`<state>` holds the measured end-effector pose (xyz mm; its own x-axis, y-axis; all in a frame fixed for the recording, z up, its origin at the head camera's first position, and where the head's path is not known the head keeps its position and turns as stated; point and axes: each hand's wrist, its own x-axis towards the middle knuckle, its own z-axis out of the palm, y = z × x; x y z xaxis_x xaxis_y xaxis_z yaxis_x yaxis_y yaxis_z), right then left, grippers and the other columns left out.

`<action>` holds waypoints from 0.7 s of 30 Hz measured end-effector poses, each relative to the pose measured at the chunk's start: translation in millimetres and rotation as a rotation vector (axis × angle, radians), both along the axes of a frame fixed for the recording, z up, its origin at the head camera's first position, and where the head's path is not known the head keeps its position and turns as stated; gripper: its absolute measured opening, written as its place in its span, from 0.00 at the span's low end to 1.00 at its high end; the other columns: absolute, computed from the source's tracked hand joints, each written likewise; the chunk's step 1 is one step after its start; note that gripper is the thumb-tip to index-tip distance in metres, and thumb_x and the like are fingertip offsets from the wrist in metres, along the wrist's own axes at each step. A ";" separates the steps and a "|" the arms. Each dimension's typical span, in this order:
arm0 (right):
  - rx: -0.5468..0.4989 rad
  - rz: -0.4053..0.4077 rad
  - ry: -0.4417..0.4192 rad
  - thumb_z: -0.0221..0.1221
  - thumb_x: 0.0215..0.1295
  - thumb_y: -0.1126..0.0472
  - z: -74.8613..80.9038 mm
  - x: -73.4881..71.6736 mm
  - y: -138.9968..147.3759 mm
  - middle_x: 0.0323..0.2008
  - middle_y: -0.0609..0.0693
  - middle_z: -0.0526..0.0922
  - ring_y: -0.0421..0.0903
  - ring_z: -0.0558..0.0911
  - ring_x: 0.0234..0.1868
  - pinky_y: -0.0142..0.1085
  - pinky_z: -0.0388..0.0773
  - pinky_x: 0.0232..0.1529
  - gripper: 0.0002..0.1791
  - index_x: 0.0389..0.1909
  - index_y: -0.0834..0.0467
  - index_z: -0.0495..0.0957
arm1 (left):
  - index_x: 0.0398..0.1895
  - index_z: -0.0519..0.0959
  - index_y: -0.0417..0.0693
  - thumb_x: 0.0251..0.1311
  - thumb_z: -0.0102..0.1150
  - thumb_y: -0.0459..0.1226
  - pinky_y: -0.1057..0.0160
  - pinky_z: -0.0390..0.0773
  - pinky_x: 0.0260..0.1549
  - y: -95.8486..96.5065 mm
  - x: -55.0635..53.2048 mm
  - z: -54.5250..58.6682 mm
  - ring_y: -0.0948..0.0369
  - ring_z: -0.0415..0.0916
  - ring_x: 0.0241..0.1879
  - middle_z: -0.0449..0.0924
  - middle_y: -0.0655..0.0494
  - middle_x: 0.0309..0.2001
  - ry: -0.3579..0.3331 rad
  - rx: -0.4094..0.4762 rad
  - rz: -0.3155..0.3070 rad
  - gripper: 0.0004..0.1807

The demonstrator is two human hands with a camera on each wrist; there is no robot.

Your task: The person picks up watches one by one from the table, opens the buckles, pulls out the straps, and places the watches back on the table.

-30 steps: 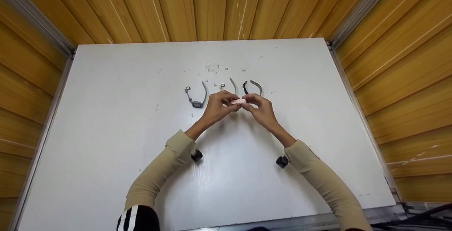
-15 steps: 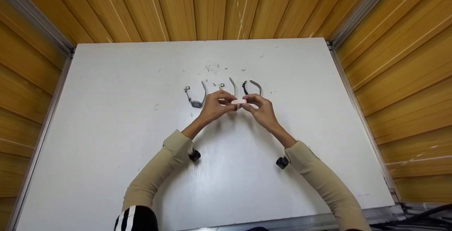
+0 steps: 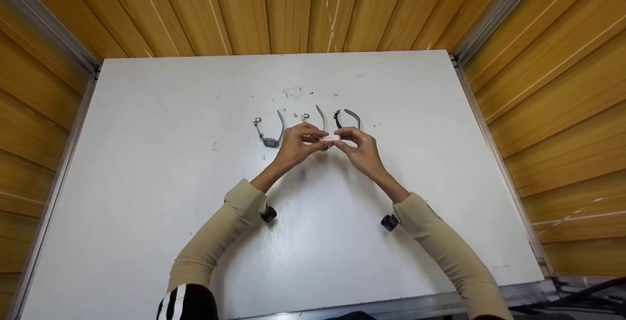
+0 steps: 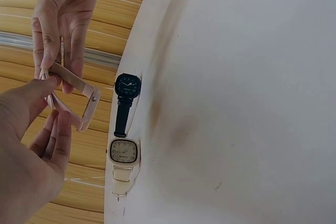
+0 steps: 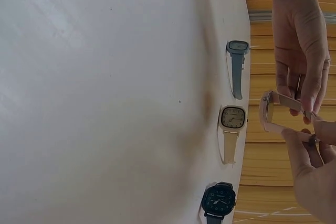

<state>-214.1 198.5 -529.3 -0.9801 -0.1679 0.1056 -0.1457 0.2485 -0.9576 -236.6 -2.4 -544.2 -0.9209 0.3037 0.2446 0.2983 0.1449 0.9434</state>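
Observation:
A pink wristwatch (image 3: pixel 332 138) is held up over the table, bent into a loop. My left hand (image 3: pixel 295 148) pinches one strap end between thumb and fingers. Facing it, my right hand (image 3: pixel 364 156) pinches the other end, so the fingertips of both hands almost meet. In the left wrist view the watch's case (image 4: pixel 90 109) shows edge-on, away from the fingers, and the strap ends are partly hidden by them. Beyond the hands lie a grey-blue watch (image 3: pixel 270 142), a beige watch (image 5: pixel 233 117) and a black watch (image 4: pixel 127 85), in a row.
The white table (image 3: pixel 146 212) has small dark marks beyond the watches. Wood-patterned panels (image 3: pixel 288 11) stand behind it and at both sides, with metal rails at the corners. Dark cables (image 3: pixel 587 295) run at the lower right.
Both hands stay at nearly the same place with the pink watch, whose strap has tilted slightly between the fingers. The left forearm has shifted a little to the left.

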 end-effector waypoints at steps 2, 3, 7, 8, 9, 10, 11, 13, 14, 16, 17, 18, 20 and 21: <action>0.003 0.001 -0.003 0.64 0.66 0.71 -0.3 -0.2 -0.9 0.51 0.66 0.84 0.58 0.83 0.57 0.35 0.84 0.57 0.12 0.49 0.71 0.81 | 0.42 0.88 0.33 0.56 0.74 0.30 0.64 0.88 0.44 -1.4 -0.2 0.1 0.47 0.87 0.41 0.85 0.39 0.41 0.005 -0.011 -0.006 0.12; 0.005 0.003 -0.003 0.64 0.66 0.71 -0.8 -0.4 -1.0 0.51 0.66 0.84 0.58 0.83 0.57 0.35 0.84 0.57 0.12 0.49 0.71 0.81 | 0.42 0.88 0.33 0.56 0.74 0.29 0.64 0.88 0.44 -2.1 -0.1 0.2 0.47 0.87 0.41 0.85 0.39 0.41 0.009 -0.020 -0.008 0.11; 0.017 0.020 0.006 0.64 0.66 0.71 -1.8 -0.8 -1.9 0.51 0.65 0.84 0.59 0.83 0.57 0.36 0.84 0.56 0.12 0.49 0.70 0.81 | 0.42 0.88 0.34 0.55 0.74 0.29 0.65 0.88 0.44 -5.8 1.1 -0.8 0.48 0.87 0.40 0.86 0.40 0.41 0.007 -0.045 0.001 0.11; 0.017 0.025 0.011 0.64 0.66 0.72 -1.7 -0.8 -2.0 0.51 0.65 0.84 0.58 0.83 0.57 0.36 0.84 0.57 0.12 0.49 0.70 0.81 | 0.42 0.88 0.34 0.55 0.74 0.29 0.65 0.87 0.44 -6.7 1.4 -1.1 0.49 0.87 0.40 0.86 0.40 0.41 0.003 -0.049 0.005 0.11; 0.018 0.030 0.014 0.64 0.66 0.72 -1.5 -1.1 -2.0 0.51 0.65 0.84 0.58 0.84 0.57 0.38 0.84 0.57 0.12 0.49 0.70 0.81 | 0.43 0.88 0.35 0.56 0.74 0.29 0.65 0.87 0.44 -7.6 1.6 -1.5 0.50 0.87 0.40 0.86 0.41 0.41 -0.005 -0.049 0.009 0.11; 0.018 0.035 0.018 0.64 0.66 0.72 -1.1 -1.5 -2.1 0.51 0.65 0.84 0.58 0.84 0.57 0.40 0.84 0.57 0.12 0.49 0.70 0.81 | 0.43 0.88 0.35 0.56 0.74 0.30 0.66 0.87 0.44 -8.4 1.8 -1.4 0.50 0.87 0.41 0.86 0.41 0.42 -0.015 -0.046 0.011 0.11; 0.016 0.042 0.020 0.64 0.66 0.72 -0.4 -1.7 -2.1 0.51 0.64 0.84 0.58 0.84 0.57 0.40 0.84 0.57 0.12 0.49 0.70 0.81 | 0.43 0.88 0.35 0.56 0.74 0.30 0.66 0.87 0.45 -9.1 1.8 -1.2 0.50 0.87 0.41 0.86 0.41 0.42 -0.021 -0.044 0.011 0.11; 0.010 0.050 0.024 0.64 0.66 0.72 1.1 -2.0 -2.4 0.51 0.64 0.84 0.58 0.84 0.57 0.45 0.84 0.58 0.12 0.49 0.69 0.81 | 0.43 0.88 0.35 0.57 0.73 0.30 0.67 0.87 0.45 -10.4 1.6 -0.2 0.49 0.87 0.42 0.85 0.41 0.43 -0.031 -0.038 0.007 0.12; 0.011 0.050 0.023 0.64 0.66 0.72 1.8 -2.3 -2.6 0.51 0.64 0.84 0.58 0.84 0.57 0.45 0.84 0.58 0.12 0.49 0.69 0.82 | 0.43 0.88 0.34 0.57 0.73 0.29 0.67 0.87 0.46 -10.8 1.3 0.4 0.49 0.87 0.42 0.85 0.40 0.43 -0.033 -0.033 0.003 0.12; 0.010 0.051 0.021 0.64 0.66 0.72 3.0 -3.0 -3.4 0.50 0.64 0.84 0.58 0.84 0.56 0.42 0.84 0.57 0.12 0.49 0.69 0.82 | 0.43 0.88 0.33 0.56 0.73 0.29 0.67 0.87 0.46 -11.5 0.7 1.7 0.48 0.87 0.43 0.85 0.39 0.43 -0.036 -0.024 -0.003 0.12; 0.008 0.048 0.020 0.64 0.66 0.72 3.3 -3.2 -4.0 0.50 0.64 0.84 0.59 0.84 0.56 0.39 0.84 0.56 0.11 0.49 0.69 0.82 | 0.43 0.88 0.32 0.56 0.73 0.28 0.67 0.87 0.46 -12.0 0.2 1.7 0.48 0.87 0.43 0.85 0.39 0.43 -0.038 -0.020 -0.007 0.12; 0.006 0.044 0.020 0.64 0.66 0.72 3.2 -3.6 -4.4 0.50 0.65 0.85 0.59 0.84 0.56 0.38 0.84 0.56 0.11 0.48 0.70 0.82 | 0.43 0.88 0.32 0.56 0.73 0.28 0.66 0.87 0.46 -12.2 -0.3 1.7 0.48 0.87 0.43 0.85 0.38 0.43 -0.043 -0.015 -0.012 0.12; 0.000 0.041 0.015 0.64 0.66 0.72 3.2 -4.3 -5.2 0.50 0.66 0.85 0.59 0.84 0.56 0.33 0.84 0.54 0.11 0.48 0.70 0.82 | 0.43 0.88 0.32 0.55 0.73 0.27 0.65 0.87 0.47 -12.8 -1.1 1.0 0.48 0.86 0.44 0.85 0.37 0.43 -0.056 -0.001 -0.016 0.12; -0.003 0.043 0.015 0.64 0.66 0.72 3.0 -4.5 -5.6 0.50 0.66 0.85 0.59 0.84 0.55 0.31 0.84 0.53 0.11 0.48 0.71 0.82 | 0.42 0.88 0.32 0.55 0.73 0.27 0.65 0.87 0.47 -13.2 -1.3 0.5 0.48 0.86 0.44 0.85 0.37 0.43 -0.064 0.005 -0.014 0.12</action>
